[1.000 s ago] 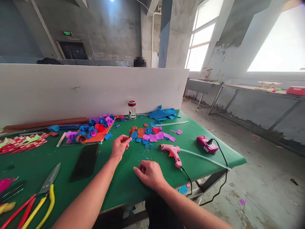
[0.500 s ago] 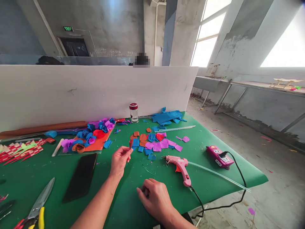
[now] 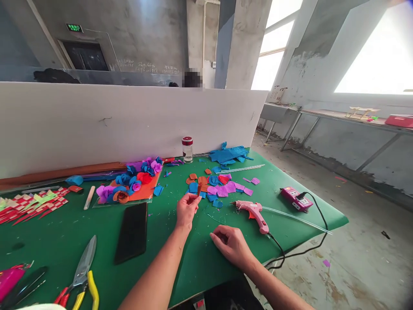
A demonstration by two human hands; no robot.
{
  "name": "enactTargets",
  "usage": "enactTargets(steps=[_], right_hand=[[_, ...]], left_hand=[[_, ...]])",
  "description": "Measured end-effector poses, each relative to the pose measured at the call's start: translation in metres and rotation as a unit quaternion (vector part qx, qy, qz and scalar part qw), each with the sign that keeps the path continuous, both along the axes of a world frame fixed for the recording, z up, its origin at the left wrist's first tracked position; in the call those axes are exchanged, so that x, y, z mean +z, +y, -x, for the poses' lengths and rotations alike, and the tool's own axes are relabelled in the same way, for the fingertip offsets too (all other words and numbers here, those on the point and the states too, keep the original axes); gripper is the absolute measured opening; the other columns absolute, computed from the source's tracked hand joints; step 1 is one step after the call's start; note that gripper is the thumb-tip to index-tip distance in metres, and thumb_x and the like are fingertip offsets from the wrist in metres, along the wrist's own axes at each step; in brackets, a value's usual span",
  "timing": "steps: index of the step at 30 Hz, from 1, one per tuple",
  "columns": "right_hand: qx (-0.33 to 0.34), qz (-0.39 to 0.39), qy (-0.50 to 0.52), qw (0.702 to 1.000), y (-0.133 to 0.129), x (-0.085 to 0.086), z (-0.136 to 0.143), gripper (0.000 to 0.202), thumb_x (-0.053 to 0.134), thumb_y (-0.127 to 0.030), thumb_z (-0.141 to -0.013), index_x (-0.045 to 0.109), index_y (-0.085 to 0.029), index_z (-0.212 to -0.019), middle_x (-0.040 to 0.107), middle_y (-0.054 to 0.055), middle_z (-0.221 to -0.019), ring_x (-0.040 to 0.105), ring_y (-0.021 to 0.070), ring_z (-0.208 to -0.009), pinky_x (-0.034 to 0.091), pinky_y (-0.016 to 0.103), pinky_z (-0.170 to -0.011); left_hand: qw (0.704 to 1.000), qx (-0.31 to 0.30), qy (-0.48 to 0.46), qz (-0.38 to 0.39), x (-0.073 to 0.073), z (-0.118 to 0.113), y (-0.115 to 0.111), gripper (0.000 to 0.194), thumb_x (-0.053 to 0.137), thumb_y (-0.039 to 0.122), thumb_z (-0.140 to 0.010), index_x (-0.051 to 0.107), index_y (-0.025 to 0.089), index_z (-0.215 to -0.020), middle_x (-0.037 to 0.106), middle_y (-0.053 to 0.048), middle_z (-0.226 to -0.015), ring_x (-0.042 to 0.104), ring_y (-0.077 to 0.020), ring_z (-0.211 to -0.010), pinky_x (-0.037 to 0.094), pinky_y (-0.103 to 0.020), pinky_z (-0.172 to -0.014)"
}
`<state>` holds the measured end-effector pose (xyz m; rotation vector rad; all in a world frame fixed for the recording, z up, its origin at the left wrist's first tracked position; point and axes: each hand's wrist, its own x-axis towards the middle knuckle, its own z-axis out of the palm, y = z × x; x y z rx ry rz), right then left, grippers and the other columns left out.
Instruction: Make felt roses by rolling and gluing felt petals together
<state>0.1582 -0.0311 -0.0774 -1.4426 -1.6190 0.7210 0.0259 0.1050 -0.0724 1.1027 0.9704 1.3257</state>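
Note:
My left hand (image 3: 187, 210) pinches a narrow brown strip of crepe paper (image 3: 199, 188) upright between thumb and fingertips, in front of scattered paper pieces. My right hand (image 3: 230, 245) rests on the green table in a loose curl, with nothing visible in it. Beyond that hand lies a pink glue gun (image 3: 254, 212), a clear glue stick (image 3: 293, 217) sticking out of its back. Purple paper pieces (image 3: 222, 189), blue pieces (image 3: 212, 197) and brown pieces (image 3: 192, 176) lie past my left hand. Several paper roses (image 3: 135, 183) sit on an orange sheet to the left.
Scissors (image 3: 84, 262) and a black phone (image 3: 131, 232) lie left of my arms. A lidded glass jar (image 3: 187, 150) stands by the white board (image 3: 145, 120). At right, a purple power strip (image 3: 296, 199) feeds a black cord (image 3: 318, 211) hanging over the table edge.
The view has turned and shifted. My left hand, still pinching the brown strip, has moved slightly right over the paper pieces. My right hand stays curled near the glue gun.

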Motion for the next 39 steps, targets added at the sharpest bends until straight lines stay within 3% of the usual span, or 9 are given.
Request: enactTargets(steps=[4, 9, 14, 18, 26, 32, 36, 37, 39], right_hand=[[-0.060, -0.036, 0.104, 0.992, 0.025, 0.015, 0.001, 0.036, 0.054, -0.051, -0.086, 0.061, -0.018, -0.074, 0.050, -0.002, -0.058, 0.039, 0.0119, -0.051, 0.030, 0.024, -0.049], [-0.126, -0.115, 0.226, 0.959, 0.099, 0.048, 0.009, 0.043, 0.053, -0.058, -0.083, 0.061, -0.017, -0.071, 0.055, 0.000, -0.060, 0.046, 0.0128, -0.054, 0.037, 0.024, -0.052], [-0.072, -0.124, 0.272, 0.952, 0.143, 0.045, 0.016, 0.044, 0.048, -0.058, -0.083, 0.062, -0.016, -0.080, 0.062, 0.003, -0.069, 0.052, 0.0136, -0.058, 0.042, 0.024, -0.055], [-0.041, -0.151, 0.253, 0.955, 0.144, 0.028, 0.010, 0.037, 0.053, -0.051, -0.085, 0.064, -0.016, -0.086, 0.064, 0.003, -0.073, 0.056, 0.0147, -0.063, 0.044, 0.025, -0.059], [0.042, -0.091, 0.246, 0.964, 0.142, 0.020, -0.002, 0.036, 0.065, -0.046, -0.080, 0.073, -0.018, -0.100, 0.072, 0.006, -0.087, 0.061, 0.0156, -0.070, 0.049, 0.027, -0.064], [0.037, -0.075, 0.259, 0.962, 0.144, 0.014, 0.004, 0.030, 0.074, -0.043, -0.070, 0.075, -0.018, -0.086, 0.072, 0.006, -0.083, 0.063, 0.0168, -0.071, 0.050, 0.028, -0.067], [0.033, -0.064, 0.323, 0.944, 0.142, 0.014, -0.001, 0.030, 0.076, -0.045, -0.066, 0.073, -0.018, -0.078, 0.072, 0.004, -0.080, 0.065, 0.0179, -0.074, 0.052, 0.030, -0.070], [0.024, -0.071, 0.332, 0.940, 0.142, 0.015, -0.002, 0.029, 0.077, -0.045, -0.065, 0.072, -0.018, -0.076, 0.072, 0.004, -0.078, 0.065, 0.0176, -0.073, 0.052, 0.030, -0.070], [-0.002, -0.081, 0.346, 0.935, 0.141, 0.016, -0.006, 0.030, 0.078, -0.045, -0.063, 0.072, -0.018, -0.074, 0.071, 0.003, -0.074, 0.064, 0.0167, -0.070, 0.050, 0.029, -0.067]], left_hand=[[0.999, -0.028, -0.012, -0.015, 0.003, 0.000, 0.001, 0.030, 0.081, 0.039, -0.060, 0.060, 0.018, -0.064, 0.049, 0.007, -0.046, 0.040, -0.0065, -0.040, 0.031, -0.020, -0.040], [0.999, -0.014, -0.033, -0.008, 0.010, 0.006, 0.003, 0.031, 0.083, 0.039, -0.058, 0.062, 0.016, -0.067, 0.051, 0.006, -0.046, 0.042, -0.0068, -0.041, 0.033, -0.020, -0.041], [0.997, 0.058, -0.043, -0.018, 0.028, 0.011, 0.007, 0.037, 0.086, 0.041, -0.051, 0.062, 0.016, -0.065, 0.051, 0.007, -0.047, 0.042, -0.0064, -0.041, 0.031, -0.019, -0.040], [0.998, 0.058, -0.021, -0.019, 0.036, 0.003, 0.010, 0.035, 0.086, 0.039, -0.052, 0.063, 0.017, -0.065, 0.053, 0.006, -0.049, 0.044, -0.0077, -0.042, 0.032, -0.020, -0.040], [1.000, 0.023, 0.002, -0.020, 0.024, 0.001, 0.007, 0.031, 0.085, 0.038, -0.055, 0.064, 0.018, -0.065, 0.051, 0.006, -0.050, 0.042, -0.0079, -0.043, 0.033, -0.022, -0.042], [0.999, 0.024, 0.025, -0.027, 0.023, -0.002, 0.007, 0.026, 0.083, 0.037, -0.057, 0.066, 0.017, -0.063, 0.053, 0.004, -0.049, 0.042, -0.0080, -0.044, 0.033, -0.022, -0.043], [0.994, 0.027, 0.092, -0.043, 0.035, -0.007, 0.004, 0.022, 0.081, 0.034, -0.061, 0.067, 0.017, -0.061, 0.052, 0.004, -0.045, 0.044, -0.0088, -0.043, 0.034, -0.022, -0.042], [0.993, 0.006, 0.109, -0.042, 0.041, -0.005, 0.005, 0.022, 0.081, 0.033, -0.061, 0.068, 0.016, -0.061, 0.053, 0.003, -0.046, 0.045, -0.0090, -0.043, 0.035, -0.022, -0.042], [0.982, -0.103, 0.158, -0.030, 0.059, 0.006, 0.008, 0.024, 0.084, 0.027, -0.057, 0.072, 0.015, -0.073, 0.064, -0.001, -0.061, 0.055, -0.0127, -0.051, 0.039, -0.023, -0.043]])
